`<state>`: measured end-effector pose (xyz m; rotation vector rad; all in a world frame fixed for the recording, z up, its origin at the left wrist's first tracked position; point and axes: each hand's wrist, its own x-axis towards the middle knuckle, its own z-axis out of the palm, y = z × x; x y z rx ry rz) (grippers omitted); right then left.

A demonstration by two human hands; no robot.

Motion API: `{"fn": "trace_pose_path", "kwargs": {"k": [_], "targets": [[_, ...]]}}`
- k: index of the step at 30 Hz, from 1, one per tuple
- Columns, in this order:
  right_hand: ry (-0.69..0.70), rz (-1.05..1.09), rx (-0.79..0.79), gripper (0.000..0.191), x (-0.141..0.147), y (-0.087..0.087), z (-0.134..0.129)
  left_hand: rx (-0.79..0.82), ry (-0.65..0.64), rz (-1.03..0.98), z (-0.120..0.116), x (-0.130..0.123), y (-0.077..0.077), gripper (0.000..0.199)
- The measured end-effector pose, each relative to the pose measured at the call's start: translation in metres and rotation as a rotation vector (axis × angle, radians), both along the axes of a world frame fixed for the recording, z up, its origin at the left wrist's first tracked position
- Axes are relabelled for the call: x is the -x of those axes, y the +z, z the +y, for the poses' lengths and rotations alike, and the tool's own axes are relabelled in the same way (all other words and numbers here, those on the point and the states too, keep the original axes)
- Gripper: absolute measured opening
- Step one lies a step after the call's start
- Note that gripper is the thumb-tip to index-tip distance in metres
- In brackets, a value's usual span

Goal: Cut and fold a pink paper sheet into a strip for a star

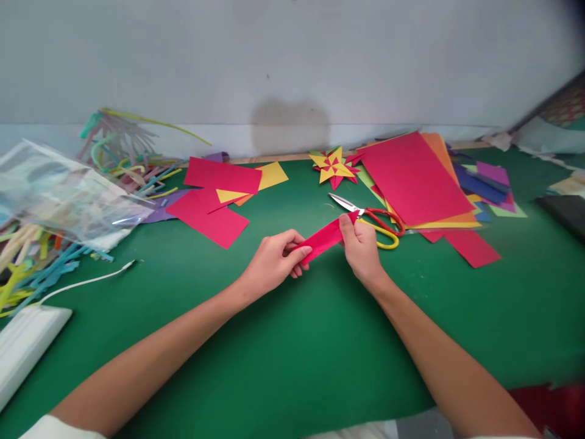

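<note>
A narrow folded strip of red paper (323,238) is stretched between my two hands above the green table. My left hand (280,253) pinches its lower left end, thumb on top and fingers beneath. At the upper right end, my right hand (359,247) grips it with the thumb pressed on the paper, near a pointed tip. Just behind the right hand lie scissors (384,214) with one red and one yellow handle, blades pointing left. Farther back sits a folded paper star (334,166) in yellow and red.
Red paper pieces (214,222) and a yellow piece (274,175) lie at the back left. Stacked coloured sheets (415,180) are at the back right. A plastic bag (68,192), pipe cleaners (46,274) and a white power strip or box (34,347) with a cable occupy the left.
</note>
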<state>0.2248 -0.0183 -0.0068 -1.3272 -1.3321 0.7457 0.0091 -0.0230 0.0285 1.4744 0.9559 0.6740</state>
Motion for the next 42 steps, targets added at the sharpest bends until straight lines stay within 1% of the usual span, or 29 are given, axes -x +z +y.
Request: {"fn": "trace_pose_path", "kwargs": {"k": [4, 8, 10, 14, 20, 24, 26, 28, 33, 37, 42], "targets": [[0.01, 0.073, 0.014, 0.06, 0.002, -0.004, -0.001, 0.122, 0.014, -0.118, -0.003, -0.003, -0.001, 0.04], [0.038, 0.124, 0.035, 0.061, 0.008, -0.002, -0.005, 0.11, -0.088, -0.097, -0.007, -0.006, -0.004, 0.049], [0.045, 0.121, 0.039, 0.062, 0.009, 0.0, -0.006, 0.104, -0.112, -0.064, -0.008, -0.007, -0.006, 0.054], [0.038, 0.096, 0.034, 0.063, 0.008, 0.003, -0.005, 0.095, -0.104, -0.036, -0.007, -0.007, -0.01, 0.056], [0.048, 0.054, 0.016, 0.063, 0.005, 0.007, -0.005, 0.083, -0.138, -0.048, -0.002, -0.005, -0.013, 0.056], [-0.006, -0.068, -0.074, 0.065, 0.007, 0.015, -0.008, 0.229, -0.135, -0.159, -0.007, -0.008, -0.01, 0.056], [-0.03, -0.122, -0.124, 0.065, 0.007, 0.018, -0.009, 0.265, -0.127, -0.194, -0.009, -0.009, -0.01, 0.055], [-0.035, -0.143, -0.137, 0.065, 0.006, 0.019, -0.009, 0.232, -0.127, -0.183, -0.011, -0.009, -0.009, 0.053], [-0.054, -0.135, -0.107, 0.063, 0.001, 0.017, -0.007, 0.112, -0.132, -0.076, -0.011, -0.005, -0.012, 0.055], [-0.047, -0.12, -0.099, 0.063, -0.001, 0.016, -0.006, 0.068, -0.132, -0.042, -0.01, -0.004, -0.015, 0.057], [-0.056, -0.097, -0.074, 0.066, -0.002, 0.018, -0.005, 0.034, -0.128, -0.039, -0.007, -0.006, -0.016, 0.057]]}}
